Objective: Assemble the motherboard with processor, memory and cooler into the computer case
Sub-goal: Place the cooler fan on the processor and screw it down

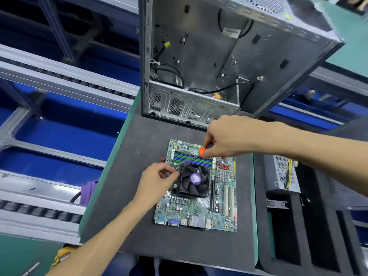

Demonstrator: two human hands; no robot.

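Head camera view, looking down at a desk [123, 196] covered by a dark foam mat, with a green edge showing on its left side.

A green motherboard [196, 212] lies flat on the mat, near the middle of the view. Its rear ports, including a blue VGA connector, face the near edge. Blue and green memory slots [187, 157] run across the far end of the board. A black cooler [194, 181] with a fan and a purple round label at its hub sits on the board, just below the memory slots.

The right hand [225, 139] reaches in from the right and grips the orange handle of a screwdriver [196, 156]. The shaft slants down and to the left, across the memory slots, with its tip at the far left corner of the cooler.

The left hand [157, 179] comes up from the lower left. Its fingers are curled and pinched together at that same cooler corner, right by the screwdriver tip; what they pinch is too small to tell.

Beyond the motherboard, an open grey metal computer case [199, 62] stands upright at the far end of the mat, its open side facing the camera. Black cables hang loose inside it.

To the right, a second dark foam tray [310, 232] with deep rectangular cut-outs holds a silver perforated power supply [280, 176] with yellow wires.

To the left, grey metal conveyor rails [49, 76] run past blue panels.
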